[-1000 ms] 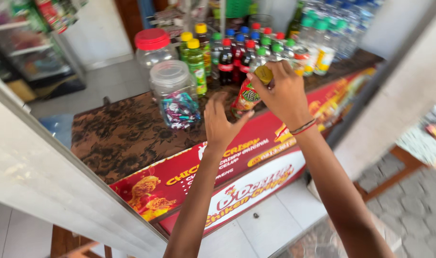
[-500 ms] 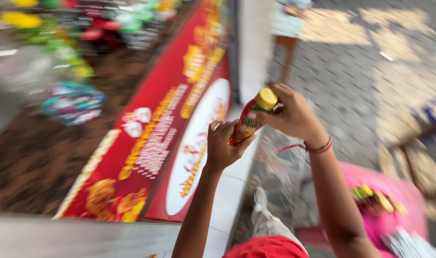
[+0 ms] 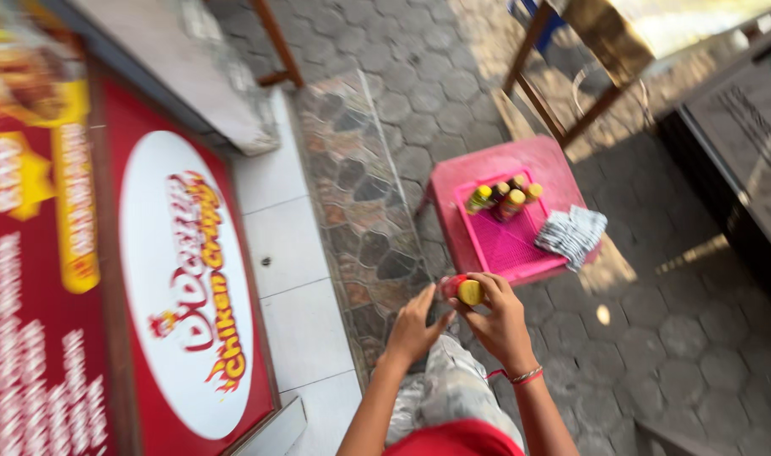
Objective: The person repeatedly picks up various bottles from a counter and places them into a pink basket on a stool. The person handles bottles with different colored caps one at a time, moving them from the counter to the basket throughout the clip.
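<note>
we grip a small bottle in both hands: right fingers wrapped round its yellow cap, left fingers steadying its base. cap still on. beyond it, more bottles stand on the pink table.

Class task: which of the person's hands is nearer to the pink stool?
Right. The right hand, holding a yellow-capped bottle, is just below the pink stool; the left hand is farther left.

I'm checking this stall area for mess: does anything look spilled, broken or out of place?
Nothing stands out. The small yellow-capped bottle is held between the left hand and right hand, intact. More bottles stand grouped on the pink stool, beside a stack of sachets. No spill shows on the paving.
</note>
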